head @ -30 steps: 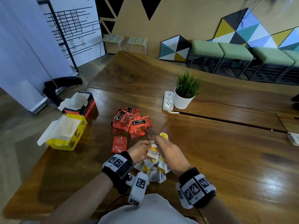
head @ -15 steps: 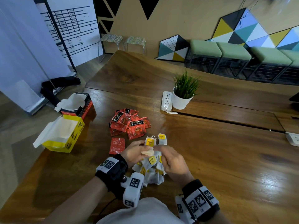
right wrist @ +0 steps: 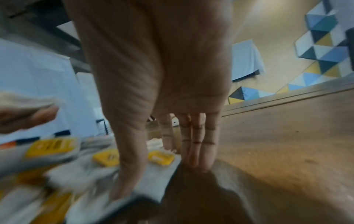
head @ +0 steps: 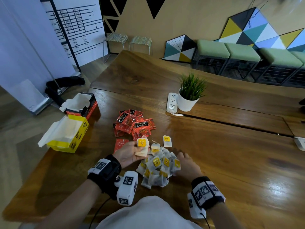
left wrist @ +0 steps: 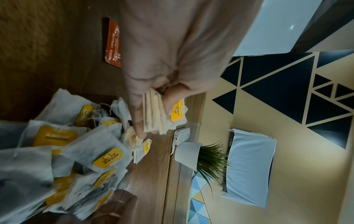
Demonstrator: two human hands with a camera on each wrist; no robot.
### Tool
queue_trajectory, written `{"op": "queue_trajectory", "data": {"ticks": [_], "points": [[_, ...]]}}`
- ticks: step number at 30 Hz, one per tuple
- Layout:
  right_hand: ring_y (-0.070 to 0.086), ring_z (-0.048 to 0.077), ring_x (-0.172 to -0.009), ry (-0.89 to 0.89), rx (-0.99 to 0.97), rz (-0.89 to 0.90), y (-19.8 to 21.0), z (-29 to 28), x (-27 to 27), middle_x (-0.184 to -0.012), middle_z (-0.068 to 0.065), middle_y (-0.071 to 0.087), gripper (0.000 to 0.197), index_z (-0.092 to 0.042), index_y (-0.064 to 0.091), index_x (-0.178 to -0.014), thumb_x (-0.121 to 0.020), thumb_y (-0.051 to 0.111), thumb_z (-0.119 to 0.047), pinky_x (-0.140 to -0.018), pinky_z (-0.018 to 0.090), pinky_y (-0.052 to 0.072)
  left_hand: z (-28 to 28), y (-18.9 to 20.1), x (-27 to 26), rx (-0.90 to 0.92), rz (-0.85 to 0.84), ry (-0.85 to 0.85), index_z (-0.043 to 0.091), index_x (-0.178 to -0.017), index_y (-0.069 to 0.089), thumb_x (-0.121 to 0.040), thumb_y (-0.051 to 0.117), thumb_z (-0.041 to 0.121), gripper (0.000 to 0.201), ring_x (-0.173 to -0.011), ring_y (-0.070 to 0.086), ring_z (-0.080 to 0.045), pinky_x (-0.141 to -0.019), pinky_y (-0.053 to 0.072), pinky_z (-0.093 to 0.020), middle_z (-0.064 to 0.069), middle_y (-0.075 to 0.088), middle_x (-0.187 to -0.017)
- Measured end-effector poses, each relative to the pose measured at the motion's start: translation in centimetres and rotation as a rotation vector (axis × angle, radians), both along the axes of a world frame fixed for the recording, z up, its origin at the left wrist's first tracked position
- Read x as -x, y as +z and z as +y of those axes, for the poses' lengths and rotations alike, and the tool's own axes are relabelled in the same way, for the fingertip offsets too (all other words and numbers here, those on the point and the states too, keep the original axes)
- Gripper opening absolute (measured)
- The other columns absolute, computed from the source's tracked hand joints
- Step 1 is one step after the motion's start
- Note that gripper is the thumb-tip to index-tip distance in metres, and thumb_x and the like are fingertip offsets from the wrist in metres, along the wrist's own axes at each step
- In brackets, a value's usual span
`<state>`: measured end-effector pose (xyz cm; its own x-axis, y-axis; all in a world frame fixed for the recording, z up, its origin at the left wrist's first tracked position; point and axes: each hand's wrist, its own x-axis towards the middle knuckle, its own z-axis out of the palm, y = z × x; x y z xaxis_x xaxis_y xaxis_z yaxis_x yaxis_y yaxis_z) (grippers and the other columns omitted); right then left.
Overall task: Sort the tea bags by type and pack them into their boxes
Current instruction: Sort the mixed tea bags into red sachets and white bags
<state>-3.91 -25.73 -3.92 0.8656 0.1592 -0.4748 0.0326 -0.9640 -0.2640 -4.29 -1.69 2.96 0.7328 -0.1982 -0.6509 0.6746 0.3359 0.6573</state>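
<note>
My left hand [head: 130,152] grips a small stack of white tea bags with yellow tags [head: 142,147]; the left wrist view shows the stack [left wrist: 156,112] pinched between thumb and fingers. A heap of the same yellow-tagged bags [head: 158,167] lies on the table in front of me. My right hand [head: 184,162] rests with straight fingers on the heap's right edge [right wrist: 159,159]. One loose yellow-tagged bag [head: 167,140] lies just beyond the heap. Red tea sachets [head: 133,124] are piled farther back, with one red sachet [head: 121,144] apart. The open yellow box [head: 71,134] and the red box [head: 84,104] stand at the left.
A white potted plant [head: 189,98] and a white power strip [head: 172,102] stand behind the piles on the wooden table [head: 231,154]. The table's left edge runs just past the two boxes. Another white object [head: 300,142] lies at the far right.
My left hand has lifted its stack of yellow-tagged bags up and to the left. The right hand has let go, drawn back and dropped onto the right side of the heap.
</note>
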Motion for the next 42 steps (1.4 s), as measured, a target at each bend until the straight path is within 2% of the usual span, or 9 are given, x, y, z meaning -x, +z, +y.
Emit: {"op": "queue_trajectory", "data": {"ticks": [4, 7, 9, 16, 19, 21, 26, 33, 42], "points": [[0.048, 0.015, -0.102, 0.094, -0.035, -0.233, -0.9, 0.2, 1.7, -0.113, -0.001, 0.042, 0.044, -0.016, 0.035, -0.117, -0.084, 0.062, -0.028, -0.063, 0.016, 0.043, -0.5, 0.5, -0.3, 0.051, -0.032, -0.017, -0.001, -0.128, 0.044, -0.095, 0.038, -0.003, 0.034, -0.101, 0.058, -0.03, -0.08, 0.055, -0.042, -0.017, 0.057, -0.113], [0.043, 0.01, -0.08, 0.129, -0.088, -0.31, -1.1, -0.4, 1.9, -0.106, 0.0, 0.045, 0.017, -0.013, 0.041, -0.109, -0.092, 0.046, -0.015, -0.047, 0.015, 0.029, -1.2, 1.0, -0.3, 0.105, -0.048, -0.027, -0.001, -0.111, 0.051, -0.098, 0.035, 0.005, 0.022, -0.096, 0.06, -0.028, -0.084, 0.051, -0.041, -0.017, 0.059, -0.106], [0.042, 0.01, -0.076, 0.109, -0.103, -0.312, -1.5, -1.0, 2.0, -0.103, 0.002, 0.048, 0.01, -0.011, 0.047, -0.102, -0.094, 0.04, -0.012, -0.052, 0.017, 0.031, -1.7, 1.2, -0.3, 0.125, -0.05, -0.028, 0.0, -0.105, 0.053, -0.098, 0.034, 0.004, 0.021, -0.094, 0.06, -0.027, -0.084, 0.051, -0.041, -0.016, 0.06, -0.101], [0.055, 0.013, -0.074, -0.271, -0.587, -0.453, 3.0, -0.6, 1.4, -0.085, 0.0, 0.058, 0.008, -0.014, 0.056, -0.083, -0.088, 0.062, -0.018, -0.062, 0.018, 0.042, -3.3, 0.6, -0.6, -0.016, -0.086, -0.095, -0.001, -0.135, 0.037, -0.09, 0.025, -0.019, 0.05, -0.091, 0.056, -0.023, -0.081, 0.047, -0.036, -0.016, 0.055, -0.107], [0.055, 0.003, -0.07, -0.145, -0.691, -0.71, 6.4, 1.7, 0.7, -0.089, -0.002, 0.057, 0.005, -0.012, 0.059, -0.085, -0.086, 0.063, -0.008, -0.062, 0.01, 0.045, -4.0, 0.5, -0.7, -0.027, -0.09, -0.128, -0.002, -0.134, 0.037, -0.089, 0.024, -0.019, 0.05, -0.086, 0.057, -0.021, -0.069, 0.053, -0.03, -0.013, 0.056, -0.098], [0.055, 0.007, -0.075, -0.011, -0.684, -0.844, 7.7, 3.1, 0.3, -0.097, 0.001, 0.056, 0.004, -0.008, 0.06, -0.092, -0.088, 0.058, -0.008, -0.065, 0.013, 0.047, -4.5, 0.6, -0.8, 0.006, -0.101, -0.141, 0.0, -0.132, 0.04, -0.089, 0.026, -0.018, 0.049, -0.089, 0.056, -0.022, -0.074, 0.052, -0.032, -0.014, 0.055, -0.1], [0.049, 0.012, -0.094, 0.366, -0.468, -0.809, 5.7, 4.2, 0.4, -0.104, -0.001, 0.046, 0.021, -0.006, 0.06, -0.095, -0.092, 0.042, -0.018, -0.065, 0.024, 0.049, -4.6, 1.1, -0.8, 0.092, -0.143, -0.129, -0.001, -0.126, 0.044, -0.082, 0.026, -0.02, 0.051, -0.09, 0.057, -0.022, -0.081, 0.049, -0.034, -0.013, 0.055, -0.097], [0.049, 0.012, -0.102, 0.361, -0.515, -0.753, 4.4, 3.7, 0.9, -0.109, 0.004, 0.053, 0.024, -0.009, 0.06, -0.101, -0.093, 0.044, -0.025, -0.076, 0.022, 0.048, -4.4, 0.3, -1.1, 0.085, -0.159, -0.126, -0.004, -0.127, 0.043, -0.078, 0.025, -0.023, 0.057, -0.088, 0.059, -0.023, -0.076, 0.051, -0.035, -0.015, 0.057, -0.097], [0.049, 0.012, -0.101, 0.316, -0.595, -0.771, 4.9, 4.2, 1.6, -0.107, 0.009, 0.056, 0.024, -0.005, 0.063, -0.102, -0.092, 0.046, -0.019, -0.083, 0.019, 0.043, -5.2, 0.4, -0.8, 0.172, -0.196, -0.086, 0.003, -0.104, 0.058, -0.093, 0.039, -0.002, 0.023, -0.072, 0.062, -0.014, -0.062, 0.053, -0.023, -0.008, 0.063, -0.084]]}}
